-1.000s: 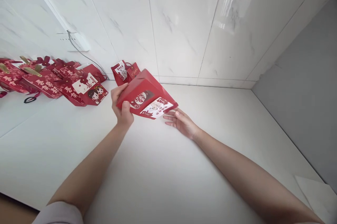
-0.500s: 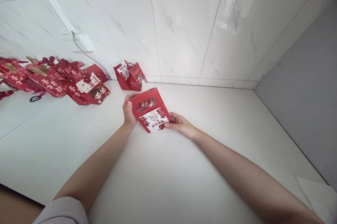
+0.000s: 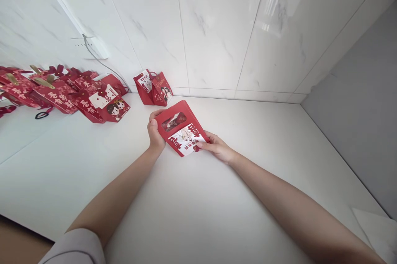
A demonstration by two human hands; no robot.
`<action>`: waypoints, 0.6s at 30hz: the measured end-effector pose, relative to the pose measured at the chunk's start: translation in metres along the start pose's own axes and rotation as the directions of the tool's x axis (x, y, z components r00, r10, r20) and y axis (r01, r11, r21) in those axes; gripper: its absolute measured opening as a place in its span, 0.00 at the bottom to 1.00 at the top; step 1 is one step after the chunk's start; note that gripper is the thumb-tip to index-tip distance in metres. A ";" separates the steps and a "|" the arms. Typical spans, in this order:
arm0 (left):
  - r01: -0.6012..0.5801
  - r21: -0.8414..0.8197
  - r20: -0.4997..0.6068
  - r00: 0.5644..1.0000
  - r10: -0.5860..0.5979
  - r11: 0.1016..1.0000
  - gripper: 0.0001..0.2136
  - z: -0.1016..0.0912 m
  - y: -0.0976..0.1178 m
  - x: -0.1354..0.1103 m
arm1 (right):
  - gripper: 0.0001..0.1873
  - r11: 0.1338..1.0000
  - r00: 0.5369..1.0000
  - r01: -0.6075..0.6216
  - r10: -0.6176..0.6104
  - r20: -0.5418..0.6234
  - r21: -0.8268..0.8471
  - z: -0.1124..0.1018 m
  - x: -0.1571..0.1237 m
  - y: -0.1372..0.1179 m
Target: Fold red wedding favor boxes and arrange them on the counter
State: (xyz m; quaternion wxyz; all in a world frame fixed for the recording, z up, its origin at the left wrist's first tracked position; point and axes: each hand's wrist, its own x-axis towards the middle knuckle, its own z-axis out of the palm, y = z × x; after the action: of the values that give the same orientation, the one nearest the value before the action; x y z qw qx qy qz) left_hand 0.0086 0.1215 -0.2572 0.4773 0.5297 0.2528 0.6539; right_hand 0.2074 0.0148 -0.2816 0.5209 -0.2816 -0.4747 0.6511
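Note:
A red gift box [image 3: 192, 116] with a clear oval window and a white printed label is held tilted over the white tabletop. Dark red contents show through the window. My left hand [image 3: 156, 133] is closed around the box's left side, its thumb on the front. At the lower right corner, my right hand [image 3: 217, 147] grips the box, with the thumb pressed beside a small red heart-shaped piece [image 3: 196, 148] on the label. The fingers behind the box are partly hidden.
Behind the held box, two small red gift boxes [image 3: 153, 88] stand against the tiled wall [image 3: 217, 28]. Several more red gift boxes [image 3: 56, 94] with ribbons crowd the left side. A grey cable [image 3: 104, 62] runs down from a wall socket. A white sheet [image 3: 376, 231] lies at the lower right.
Both hands have shifted the box slightly right, and it has turned a little, so its window and label show at a different angle. The contents look moved behind the window.

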 end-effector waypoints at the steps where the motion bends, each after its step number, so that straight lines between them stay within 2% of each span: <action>1: -0.003 -0.001 0.009 1.000 0.003 1.000 0.23 0.001 0.001 -0.002 | 0.24 1.000 1.000 0.010 -0.010 0.006 -0.006 0.000 0.000 0.000; 4: -0.023 0.006 0.015 1.000 0.023 1.000 0.25 0.005 0.001 -0.006 | 0.21 1.000 1.000 0.017 -0.017 -0.001 -0.005 0.000 0.000 0.001; 10: -0.102 0.008 0.045 0.994 0.102 0.995 0.25 0.005 0.000 -0.008 | 0.22 1.000 1.000 0.009 -0.009 -0.014 -0.002 -0.001 0.000 0.001; 13: -0.076 0.047 0.034 0.997 0.075 0.996 0.27 -0.001 -0.004 -0.006 | 0.22 1.000 0.999 -0.001 0.001 -0.036 -0.008 0.001 0.000 0.003; 14: -0.039 0.083 0.027 0.999 0.037 0.996 0.27 -0.005 -0.007 -0.004 | 0.22 1.000 0.998 -0.006 0.005 -0.066 -0.003 0.001 0.000 0.003; 16: 0.110 0.154 0.033 0.993 -0.117 0.982 0.27 -0.011 -0.011 0.002 | 0.22 0.999 0.988 -0.005 0.013 -0.154 0.054 0.000 0.000 0.002; 18: 0.315 0.153 0.009 0.947 -0.320 0.937 0.23 -0.014 -0.014 0.008 | 0.28 0.985 0.976 0.031 0.007 -0.217 0.170 -0.005 0.000 -0.001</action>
State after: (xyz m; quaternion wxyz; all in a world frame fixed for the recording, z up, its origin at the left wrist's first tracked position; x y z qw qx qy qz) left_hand 0.0006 0.1374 -0.2696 0.5396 0.5271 0.3753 0.5387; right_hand 0.2119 0.0162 -0.2825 0.5961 -0.3018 -0.3585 0.6519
